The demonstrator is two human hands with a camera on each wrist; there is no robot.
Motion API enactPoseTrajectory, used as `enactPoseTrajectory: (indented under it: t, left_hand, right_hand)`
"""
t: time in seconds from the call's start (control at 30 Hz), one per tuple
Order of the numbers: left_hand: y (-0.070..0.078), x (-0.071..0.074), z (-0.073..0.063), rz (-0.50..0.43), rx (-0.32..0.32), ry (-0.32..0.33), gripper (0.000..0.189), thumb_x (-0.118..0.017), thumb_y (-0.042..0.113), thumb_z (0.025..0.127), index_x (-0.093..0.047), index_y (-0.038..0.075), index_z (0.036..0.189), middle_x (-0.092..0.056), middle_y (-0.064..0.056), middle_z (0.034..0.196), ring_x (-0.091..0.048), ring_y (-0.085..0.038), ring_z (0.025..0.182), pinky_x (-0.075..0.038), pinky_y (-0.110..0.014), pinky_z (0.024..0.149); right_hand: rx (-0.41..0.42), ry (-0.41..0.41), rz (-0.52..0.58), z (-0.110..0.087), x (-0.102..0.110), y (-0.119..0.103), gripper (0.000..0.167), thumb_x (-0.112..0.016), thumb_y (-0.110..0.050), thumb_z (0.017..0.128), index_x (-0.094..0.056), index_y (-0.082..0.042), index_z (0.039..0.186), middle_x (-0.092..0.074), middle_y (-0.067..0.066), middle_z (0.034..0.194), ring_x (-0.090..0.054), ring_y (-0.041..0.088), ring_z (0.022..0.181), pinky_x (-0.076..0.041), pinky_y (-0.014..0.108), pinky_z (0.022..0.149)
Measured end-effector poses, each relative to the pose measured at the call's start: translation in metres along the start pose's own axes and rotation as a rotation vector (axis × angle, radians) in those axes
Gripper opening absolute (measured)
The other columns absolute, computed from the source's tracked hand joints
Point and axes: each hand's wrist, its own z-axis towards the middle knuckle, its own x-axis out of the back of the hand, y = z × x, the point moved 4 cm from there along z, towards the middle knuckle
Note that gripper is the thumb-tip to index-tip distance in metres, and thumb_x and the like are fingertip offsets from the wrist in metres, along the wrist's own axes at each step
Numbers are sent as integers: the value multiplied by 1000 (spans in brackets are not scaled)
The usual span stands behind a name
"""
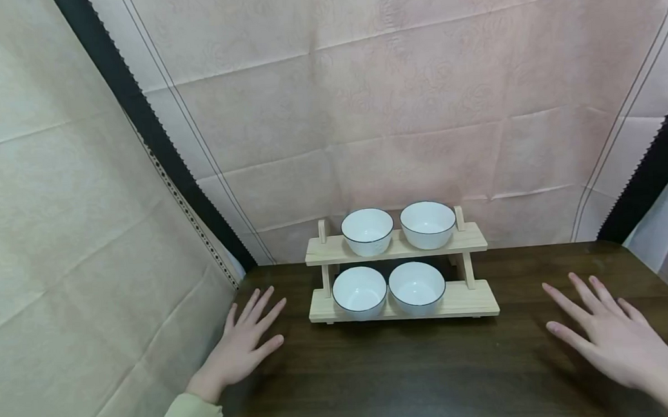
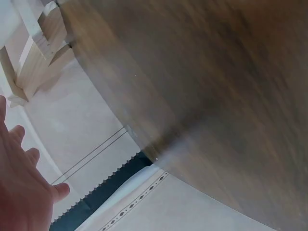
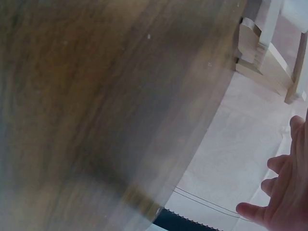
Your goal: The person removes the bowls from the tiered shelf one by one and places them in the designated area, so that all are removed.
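Observation:
A two-tier wooden stand (image 1: 474,299) holds several white bowls with dark rims. Two of them, a left bowl (image 1: 367,232) and a right bowl (image 1: 428,224), sit on the upper shelf; a left bowl (image 1: 360,292) and a right bowl (image 1: 417,286) sit side by side on the lower one. My left hand (image 1: 241,344), fingers spread, is over the table to the left of the stand and holds nothing. On the other side, my right hand (image 1: 616,334) is spread over the table, also holding nothing. Both wrist views show part of the stand's wooden end (image 2: 36,62).
The dark brown wooden table (image 1: 410,377) has a rounded far edge. Behind it hangs a pale patterned cloth (image 1: 396,101) with dark bands, and more cloth (image 1: 69,253) closes off the left side near my left arm.

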Motion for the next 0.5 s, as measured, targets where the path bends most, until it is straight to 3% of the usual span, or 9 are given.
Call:
enactPoseTrajectory:
  t: [0.1,0.23,0.33,0.5]
  left_hand:
    - [2,0,2,-1,10,16,68,-50,58,100,-23,39,160,-11,3,169,-9,-28,154,-8,-71,112]
    - [6,0,5,-55,76,65,65,-48,59,100,-33,33,158,-24,-1,165,-26,-30,150,-23,-67,112]
    - [10,-3,9,-181,175,111,64,-48,59,101,-44,24,154,-38,-6,159,-38,-32,143,-33,-62,110]
    - [20,-15,22,-459,323,156,63,-49,58,100,-55,14,145,-56,-8,144,-54,-27,130,-43,-53,106]
  right_hand:
    - [2,8,30,0,5,0,71,-50,-54,102,-20,-32,162,-8,19,167,16,29,152,24,58,112]
    - [-25,-15,112,4,12,-4,67,-50,-54,102,-31,-26,160,-23,26,161,-4,45,151,-12,76,107]
    - [-53,-27,176,10,17,-12,64,-51,-55,101,-42,-20,155,-38,30,152,-31,54,140,-32,75,93]
    - [-71,43,314,21,23,-32,53,-56,-48,101,-58,-16,143,-59,24,136,-55,51,120,-44,67,86]
